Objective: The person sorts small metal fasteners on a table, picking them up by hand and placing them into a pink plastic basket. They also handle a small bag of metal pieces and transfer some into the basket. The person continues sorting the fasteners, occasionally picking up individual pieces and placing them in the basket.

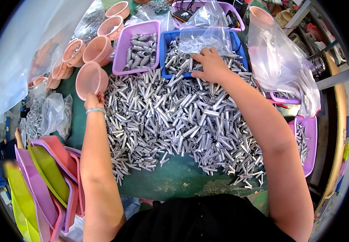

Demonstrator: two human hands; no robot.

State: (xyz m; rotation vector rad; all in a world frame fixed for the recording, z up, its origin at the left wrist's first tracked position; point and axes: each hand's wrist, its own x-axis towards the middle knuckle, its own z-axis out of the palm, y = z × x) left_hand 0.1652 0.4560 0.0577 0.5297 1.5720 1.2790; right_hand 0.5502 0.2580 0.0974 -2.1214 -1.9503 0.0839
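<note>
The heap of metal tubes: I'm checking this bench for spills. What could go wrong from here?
The heap of metal tubes spreads toward the near edge of the green table, so a careless nudge might knock some off. A clear plastic bag lies over part of the blue bin near the right hand and could get in its way. The left hand grips the pink basket at one side, so it might tip.
</note>
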